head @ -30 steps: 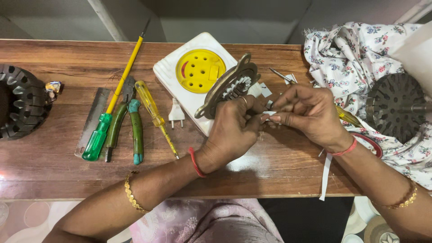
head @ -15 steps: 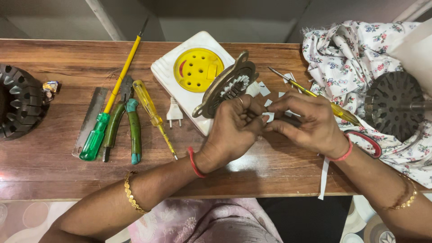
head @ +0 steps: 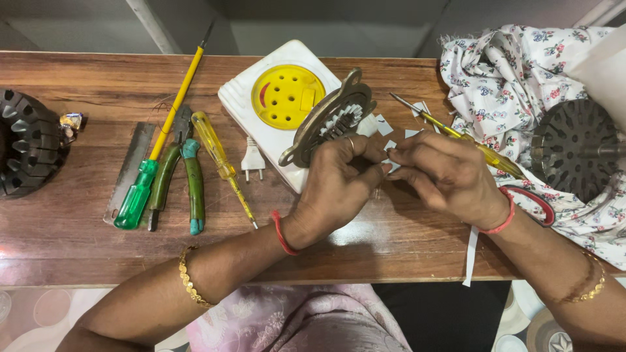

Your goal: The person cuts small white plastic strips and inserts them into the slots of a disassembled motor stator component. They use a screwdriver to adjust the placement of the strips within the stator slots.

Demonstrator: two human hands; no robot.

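At the 9 o'clock edge of the wooden table (head: 78, 261) sits a black slotted motor part (head: 26, 153). Next come a steel file (head: 129, 171), a green-handled screwdriver (head: 151, 175), green-grip pliers (head: 184, 175) and a yellow tester screwdriver (head: 218, 160). A white plug (head: 252, 158) lies against the white and yellow socket box (head: 277, 101).

Step in hand, as judged: fitting small paper insulation into the stator plate (head: 326, 117), which stands tilted at centre, leaning on the box. The left hand (head: 339, 186) grasps the plate's lower edge. The right hand (head: 447, 176) pinches a white paper slip (head: 390, 163) against the left fingers, with a yellow-handled screwdriver (head: 456, 133) lying across its knuckles. Further paper pieces (head: 381, 124) lie at 12 o'clock of the hands.

The next move calls for fine fingertip alignment of slip to slot.

Open room lies at 6 o'clock, along the near table edge. At 3 o'clock, the floral cloth (head: 515, 72) and round rotor (head: 574, 150) block travel.
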